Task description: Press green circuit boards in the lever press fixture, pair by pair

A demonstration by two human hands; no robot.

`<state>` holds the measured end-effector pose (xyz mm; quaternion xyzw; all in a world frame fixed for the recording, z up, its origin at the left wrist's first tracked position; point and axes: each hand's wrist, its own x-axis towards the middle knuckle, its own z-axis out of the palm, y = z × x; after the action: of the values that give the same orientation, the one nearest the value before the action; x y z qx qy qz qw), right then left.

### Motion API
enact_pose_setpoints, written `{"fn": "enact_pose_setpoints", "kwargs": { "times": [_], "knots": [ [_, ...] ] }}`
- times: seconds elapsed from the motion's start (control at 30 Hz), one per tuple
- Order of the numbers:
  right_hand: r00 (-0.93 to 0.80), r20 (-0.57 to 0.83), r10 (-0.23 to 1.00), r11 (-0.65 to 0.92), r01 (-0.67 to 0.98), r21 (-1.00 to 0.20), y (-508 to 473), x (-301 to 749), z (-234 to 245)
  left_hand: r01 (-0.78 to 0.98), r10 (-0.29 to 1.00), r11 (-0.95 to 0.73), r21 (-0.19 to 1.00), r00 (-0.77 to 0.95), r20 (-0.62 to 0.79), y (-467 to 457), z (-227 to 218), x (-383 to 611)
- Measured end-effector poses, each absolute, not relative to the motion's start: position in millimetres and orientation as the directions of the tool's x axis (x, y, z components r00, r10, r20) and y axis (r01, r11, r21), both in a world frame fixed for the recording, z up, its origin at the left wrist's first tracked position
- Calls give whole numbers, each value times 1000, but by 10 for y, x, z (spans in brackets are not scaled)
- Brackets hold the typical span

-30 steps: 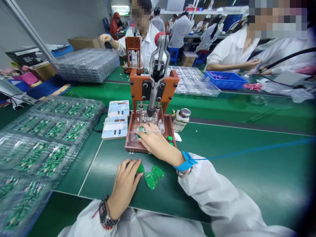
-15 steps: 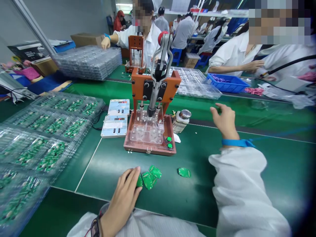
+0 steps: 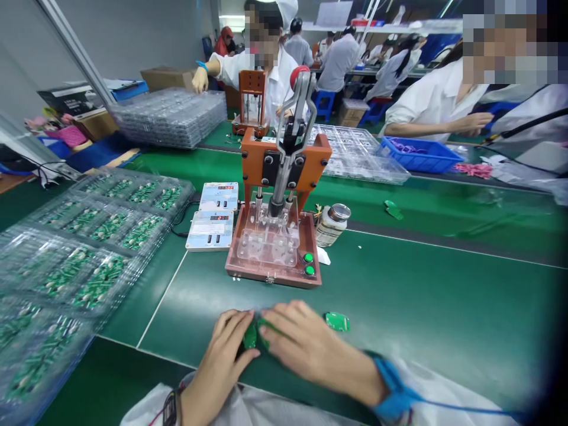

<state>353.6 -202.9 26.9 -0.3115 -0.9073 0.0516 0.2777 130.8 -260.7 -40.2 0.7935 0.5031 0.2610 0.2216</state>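
My left hand (image 3: pixel 222 349) lies on the green bench top, its fingers stretched out against the edge of a small green circuit board (image 3: pixel 251 336). Reaching in from the right, my right hand (image 3: pixel 306 343) spreads its slightly blurred fingers over the boards beside it, hiding most of them. Just right of my right hand, a single green circuit board (image 3: pixel 338 322) lies apart. Beyond the hands stands an orange toggle press (image 3: pixel 286 160) with a clear fixture (image 3: pixel 268 245) and a brown base (image 3: pixel 248 275).
Clear trays of circuit boards (image 3: pixel 106 228) fill the left side. Two display boxes (image 3: pixel 210 229) and a bottle (image 3: pixel 332 225) flank the press. More green boards (image 3: pixel 393 210) lie on the green strip beyond. A blue bin (image 3: pixel 419 155) and co-workers are across the bench.
My right hand has come back from the far right to the boards next to my left hand. Green boards now show on the far strip near where it was.
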Motion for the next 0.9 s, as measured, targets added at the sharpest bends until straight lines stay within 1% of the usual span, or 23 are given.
{"fn": "enact_pose_setpoints", "kwargs": {
  "times": [0.07, 0.1, 0.17, 0.23, 0.3, 0.37, 0.47, 0.53, 0.6, 0.7, 0.9],
  "knots": [
    [-795, 309, 521, 853, 473, -222, -2245, 3389, 89, 668, 890, -449, 594, 393, 231, -2576, -373, 1220],
    [-816, 268, 513, 857, 468, -216, -2290, 3366, 22, 656, 869, -491, 573, 414, 271, -2544, -345, 1172],
    [-798, 233, 555, 826, 499, -260, -2301, 3387, -53, 635, 816, -577, 513, 438, 376, -2431, -248, 1079],
    [-769, 241, 593, 788, 491, -372, -2263, 3443, -55, 630, 765, -634, 448, 427, 481, -2234, -103, 1010],
    [-728, 281, 625, 743, 445, -501, -2199, 3492, -7, 629, 726, -663, 406, 409, 552, -1958, 58, 990],
    [-610, 409, 679, 712, 411, -569, -2082, 3521, 61, 600, 697, -690, 405, 401, 594, -1642, 188, 1027],
    [-373, 569, 733, 679, 459, -573, -1757, 3535, 158, 554, 700, -699, 452, 404, 588, -1215, 270, 1139],
    [-304, 583, 753, 646, 509, -569, -1485, 3529, 204, 530, 711, -699, 480, 449, 541, -1035, 264, 1203],
    [-314, 541, 781, 613, 552, -565, -1253, 3511, 233, 525, 717, -696, 489, 498, 487, -954, 242, 1231],
    [-341, 489, 803, 586, 599, -545, -1105, 3474, 252, 551, 729, -685, 477, 527, 438, -954, 226, 1220],
    [-387, 425, 818, 568, 653, -501, -1296, 3455, 293, 579, 738, -674, 460, 547, 394, -1001, 251, 1208]
  ]
}}
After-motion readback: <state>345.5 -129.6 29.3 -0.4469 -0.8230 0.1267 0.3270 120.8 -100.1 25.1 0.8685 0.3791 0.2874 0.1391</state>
